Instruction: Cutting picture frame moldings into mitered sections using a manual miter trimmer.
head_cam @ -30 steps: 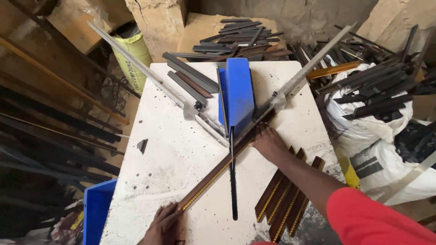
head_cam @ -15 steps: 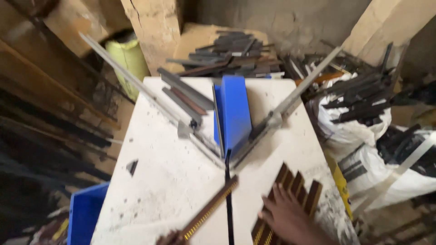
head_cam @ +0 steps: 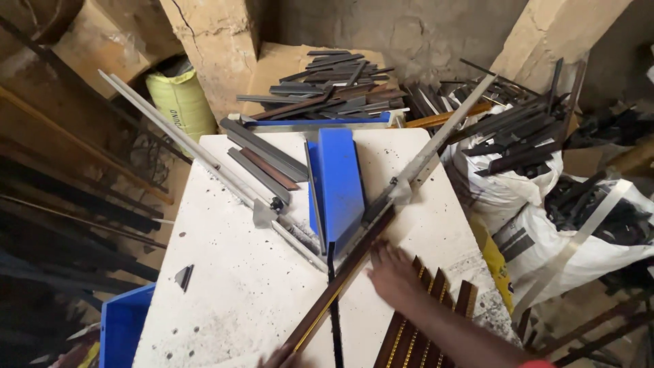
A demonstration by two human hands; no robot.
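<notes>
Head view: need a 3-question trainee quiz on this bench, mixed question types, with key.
1. True or false: the right hand rests by the long brown-and-gold moulding strip that lies against the right metal guide rail.
2. Which thing stands upright between the two rails of the V-shaped jig? A) flat blue plastic guard B) yellow sack C) white bag
3. Fill in: the stack of cut brown moulding pieces lies on the white speckled table to the ____ of the right hand.

Key: 1 true; 2 A; 3 right.
</notes>
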